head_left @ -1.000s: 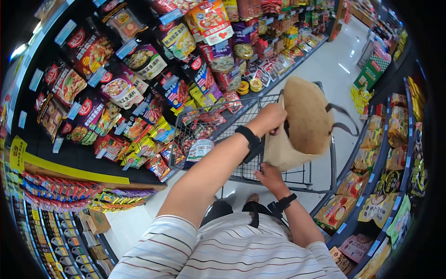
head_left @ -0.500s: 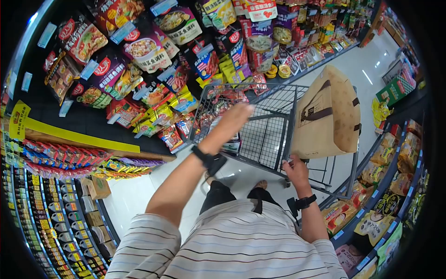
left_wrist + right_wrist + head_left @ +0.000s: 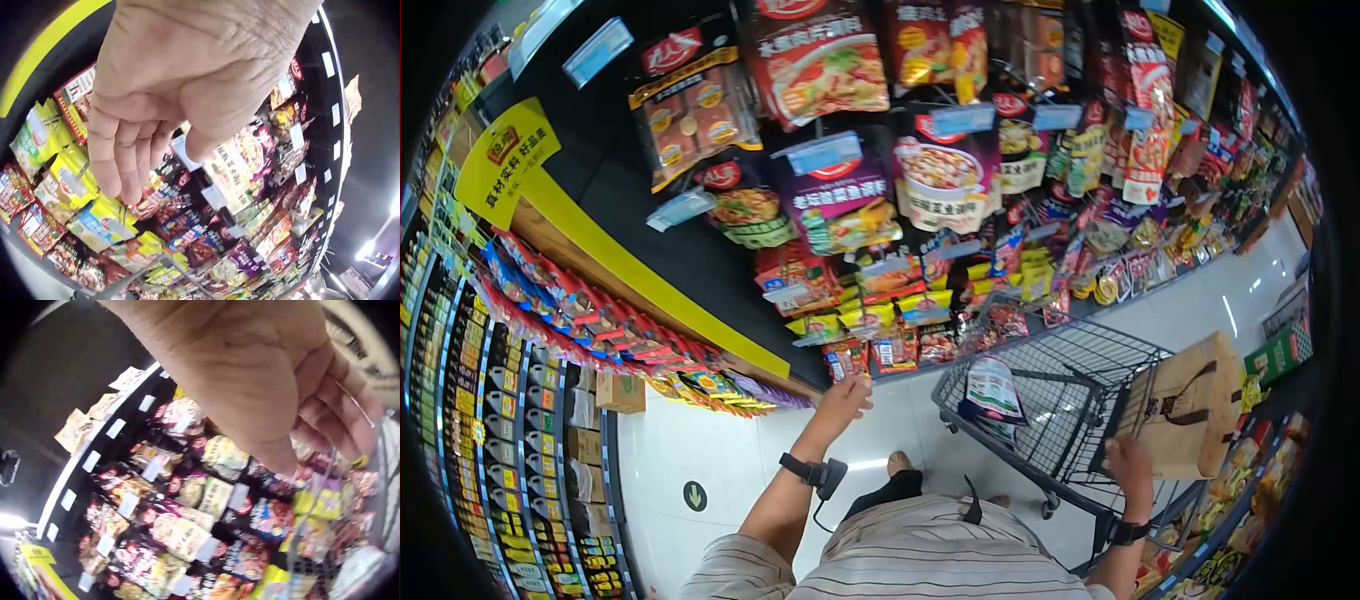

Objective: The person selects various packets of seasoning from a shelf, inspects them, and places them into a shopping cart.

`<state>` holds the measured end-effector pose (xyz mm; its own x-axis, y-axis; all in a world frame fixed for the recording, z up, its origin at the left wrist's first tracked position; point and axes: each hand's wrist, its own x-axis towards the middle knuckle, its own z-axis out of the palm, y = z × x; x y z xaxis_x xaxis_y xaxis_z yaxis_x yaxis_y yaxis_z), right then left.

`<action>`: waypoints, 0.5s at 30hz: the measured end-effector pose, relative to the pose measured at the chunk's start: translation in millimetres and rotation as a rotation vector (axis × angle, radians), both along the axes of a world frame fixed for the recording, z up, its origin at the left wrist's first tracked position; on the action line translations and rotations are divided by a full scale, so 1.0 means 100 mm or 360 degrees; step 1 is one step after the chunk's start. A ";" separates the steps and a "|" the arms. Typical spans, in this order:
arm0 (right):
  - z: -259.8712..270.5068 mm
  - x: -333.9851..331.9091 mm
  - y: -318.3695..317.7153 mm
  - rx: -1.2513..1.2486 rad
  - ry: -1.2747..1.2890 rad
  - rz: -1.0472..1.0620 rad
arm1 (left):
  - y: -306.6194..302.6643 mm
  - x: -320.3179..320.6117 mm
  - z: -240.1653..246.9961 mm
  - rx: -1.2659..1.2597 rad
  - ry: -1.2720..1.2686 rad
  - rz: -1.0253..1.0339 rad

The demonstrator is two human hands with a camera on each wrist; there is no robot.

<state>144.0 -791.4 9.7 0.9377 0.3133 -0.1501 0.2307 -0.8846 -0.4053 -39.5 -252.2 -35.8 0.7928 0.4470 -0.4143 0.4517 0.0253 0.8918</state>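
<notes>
My left hand [image 3: 843, 408] is held out in front of the lower hanging packets with nothing in it. In the left wrist view its fingers [image 3: 125, 153] are loosely bent, with yellow and red seasoning packets [image 3: 100, 222] behind them. On the right, my right hand [image 3: 1130, 468] overlaps the near lower side of a brown paper bag [image 3: 1185, 410] with dark handles. Its fingers [image 3: 334, 412] are relaxed and empty in the right wrist view. The bag stands at one end of a wire shopping cart [image 3: 1050, 440]. A white and dark pouch [image 3: 993, 392] lies in the cart basket.
Rows of hanging sauce pouches [image 3: 840, 205] fill the shelf ahead, with blue price tags. A yellow shelf strip [image 3: 650, 280] edges a side rack of snack packets [image 3: 590, 310]. Bottled goods line shelves at the left, and more packaged food [image 3: 1250, 490] is at the right.
My left hand let go of the paper bag's rim and moved left toward the hanging packets. The view turned left, so the cart and bag appear farther right. My right hand stays by the bag.
</notes>
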 end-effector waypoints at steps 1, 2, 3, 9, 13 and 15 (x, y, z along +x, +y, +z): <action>0.23 0.06 0.38 0.0261 0.0030 -0.0004 | 0.14 0.06 0.19 0.0074 -0.0086 0.0046; 0.50 0.09 0.80 0.0490 0.0070 0.0054 | 0.31 0.13 0.33 0.0170 -0.0153 0.0085; 0.73 0.11 1.23 0.0719 0.0113 0.0110 | 0.48 0.21 0.45 0.0266 -0.0218 0.0121; 1.06 0.16 3.13 0.1474 0.0709 0.0449 | 1.29 0.83 1.12 0.0725 -0.0714 0.0413; 1.10 0.33 3.74 0.1486 0.0856 0.0582 | 1.63 1.23 1.30 0.0848 -0.0829 0.0515; 1.08 0.45 3.92 0.1547 0.0894 0.0614 | 1.79 1.44 1.24 0.0844 -0.0893 0.0529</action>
